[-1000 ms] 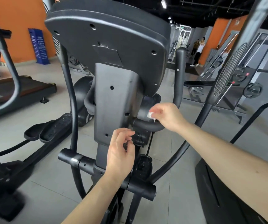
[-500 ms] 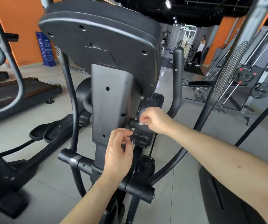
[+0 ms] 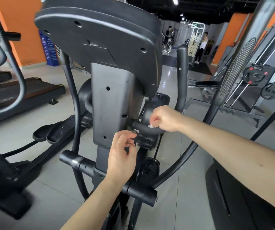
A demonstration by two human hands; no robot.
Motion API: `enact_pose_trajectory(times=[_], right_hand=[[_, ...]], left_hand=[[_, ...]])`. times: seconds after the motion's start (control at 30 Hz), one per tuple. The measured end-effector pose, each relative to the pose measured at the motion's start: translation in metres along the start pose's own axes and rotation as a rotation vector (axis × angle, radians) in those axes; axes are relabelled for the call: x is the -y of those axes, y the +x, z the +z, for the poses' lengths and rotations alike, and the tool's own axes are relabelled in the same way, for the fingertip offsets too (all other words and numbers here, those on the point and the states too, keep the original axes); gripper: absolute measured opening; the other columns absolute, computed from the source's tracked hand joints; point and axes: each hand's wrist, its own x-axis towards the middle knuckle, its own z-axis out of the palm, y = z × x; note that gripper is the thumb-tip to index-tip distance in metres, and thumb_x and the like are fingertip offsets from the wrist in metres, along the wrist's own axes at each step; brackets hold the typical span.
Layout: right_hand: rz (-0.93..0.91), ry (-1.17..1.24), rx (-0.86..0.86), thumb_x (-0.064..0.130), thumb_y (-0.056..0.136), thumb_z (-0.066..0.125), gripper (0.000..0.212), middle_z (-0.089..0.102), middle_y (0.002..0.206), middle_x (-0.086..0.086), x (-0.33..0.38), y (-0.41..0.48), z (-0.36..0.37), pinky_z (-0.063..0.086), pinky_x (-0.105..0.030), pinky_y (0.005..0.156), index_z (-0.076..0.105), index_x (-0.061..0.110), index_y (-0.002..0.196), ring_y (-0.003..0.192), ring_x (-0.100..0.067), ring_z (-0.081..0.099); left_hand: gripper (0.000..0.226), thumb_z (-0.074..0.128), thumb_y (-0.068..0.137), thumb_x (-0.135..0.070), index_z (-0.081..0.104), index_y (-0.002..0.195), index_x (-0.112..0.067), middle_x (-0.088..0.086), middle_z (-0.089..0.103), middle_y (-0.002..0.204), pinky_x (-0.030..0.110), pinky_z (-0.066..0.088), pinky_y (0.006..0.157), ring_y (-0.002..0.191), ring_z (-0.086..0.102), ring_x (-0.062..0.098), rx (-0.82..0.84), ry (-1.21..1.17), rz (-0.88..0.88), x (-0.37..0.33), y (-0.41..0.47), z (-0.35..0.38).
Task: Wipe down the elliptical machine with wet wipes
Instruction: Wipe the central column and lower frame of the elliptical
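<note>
Wiping the short black curved handlebar point(image 3: 147, 129) was your job here, and you did it with your right hand point(image 3: 165, 119). That hand pinched a small white wet wipe point(image 3: 150, 125) against the top of the bar, fingers closed on it. Only a little of the wipe showed. The bar stuck out to the right of the tall dark grey plastic post point(image 3: 115, 103) of the black elliptical machine point(image 3: 100, 39), near the middle of the scene.

Your left hand point(image 3: 122, 156) was just below and to the left of the bar. Its fingers were curled, with the tips close to a small dark round part point(image 3: 134, 131). I could not tell if they pinched it.

To do this step well, I think you needed to slide the wipe all along the bar and around its underside too, pressing firmly.

I counted one wipe, two hands, one short bar and two foot pedals point(image 3: 55, 131) on the far left.
</note>
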Motion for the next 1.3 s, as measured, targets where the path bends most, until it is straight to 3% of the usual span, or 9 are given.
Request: enact_pose_trajectory(times=[0.07,0.2,0.5,0.73,0.8,0.9,1.13,1.23,1.3], right_hand=[[-0.02,-0.044,0.023,0.019,0.09,0.077,0.018,0.063,0.082,0.008,0.006,0.001,-0.005,0.044,-0.021,0.069,0.069,0.023,0.075,0.08,-0.014,0.064],[-0.142,-0.068,-0.083,0.009,0.092,0.072,0.006,0.064,0.092,-0.002,0.036,0.007,0.018,0.053,-0.034,0.079,0.076,0.01,0.088,0.089,-0.022,0.064],[-0.131,-0.168,-0.081,0.02,0.095,0.072,0.014,0.062,0.09,-0.003,0.022,-0.014,0.008,0.049,-0.033,0.079,0.077,0.008,0.09,0.086,-0.023,0.063],[-0.2,-0.246,-0.094,0.005,0.097,0.063,0.015,0.062,0.09,-0.013,0.022,-0.016,0.026,0.052,-0.044,0.082,0.076,0.0,0.091,0.085,-0.03,0.062],[-0.176,-0.319,-0.038,0.004,0.097,0.062,0.016,0.066,0.091,-0.015,0.013,-0.027,0.02,0.052,-0.038,0.08,0.077,0.001,0.092,0.087,-0.031,0.065],[-0.154,-0.223,-0.084,0.005,0.096,0.063,0.015,0.066,0.092,-0.008,0.019,-0.026,0.014,0.045,-0.025,0.075,0.079,0.005,0.094,0.088,-0.023,0.065],[-0.242,-0.2,-0.174,0.008,0.095,0.066,0.014,0.054,0.085,-0.006,0.014,-0.011,0.035,0.05,-0.044,0.078,0.078,0.003,0.088,0.085,-0.03,0.058],[-0.232,-0.305,-0.18,0.0,0.091,0.066,0.014,0.053,0.082,-0.005,-0.005,-0.028,0.042,0.05,-0.045,0.075,0.074,0.004,0.081,0.084,-0.029,0.055],[-0.184,-0.165,-0.233,0.01,0.092,0.071,0.011,0.053,0.081,0.002,-0.008,-0.048,0.053,0.051,-0.042,0.073,0.073,0.011,0.081,0.082,-0.023,0.056]], left_hand=[[0.044,0.049,0.087,0.012,0.066,0.107,-0.024,-0.014,0.056,0.117,0.025,0.051,0.082,0.098,0.061,0.017,-0.005,0.011,0.001,0.001,-0.001,-0.002],[0.044,0.049,0.088,0.012,0.066,0.107,-0.024,-0.013,0.057,0.118,0.029,0.053,0.086,0.099,0.061,0.019,-0.013,0.005,0.001,0.004,-0.001,-0.003],[0.045,0.048,0.088,0.012,0.065,0.108,-0.025,-0.013,0.056,0.115,0.029,0.053,0.086,0.1,0.061,0.017,-0.044,0.011,-0.033,0.004,-0.005,-0.005],[0.043,0.048,0.089,0.01,0.065,0.109,-0.023,-0.013,0.055,0.117,0.027,0.052,0.087,0.101,0.061,0.016,-0.021,0.016,-0.029,0.003,-0.007,0.0],[0.043,0.048,0.089,0.01,0.065,0.109,-0.023,-0.013,0.055,0.117,0.027,0.052,0.087,0.101,0.061,0.016,-0.034,0.017,-0.037,0.003,-0.009,-0.001],[0.043,0.049,0.089,0.011,0.065,0.108,-0.023,-0.013,0.056,0.115,0.026,0.052,0.087,0.1,0.06,0.016,-0.06,0.018,-0.032,0.004,-0.012,-0.002],[0.042,0.05,0.089,0.011,0.066,0.108,-0.023,-0.011,0.057,0.116,0.02,0.051,0.086,0.097,0.061,0.016,-0.046,0.039,-0.053,0.007,-0.013,0.003],[0.041,0.051,0.091,0.009,0.065,0.108,-0.026,-0.014,0.057,0.114,0.018,0.05,0.086,0.097,0.062,0.015,-0.045,0.056,-0.081,0.01,-0.019,0.003],[0.037,0.052,0.094,0.004,0.065,0.108,-0.028,-0.014,0.057,0.113,0.016,0.048,0.085,0.098,0.062,0.011,-0.03,0.068,-0.134,0.011,-0.024,0.001]])
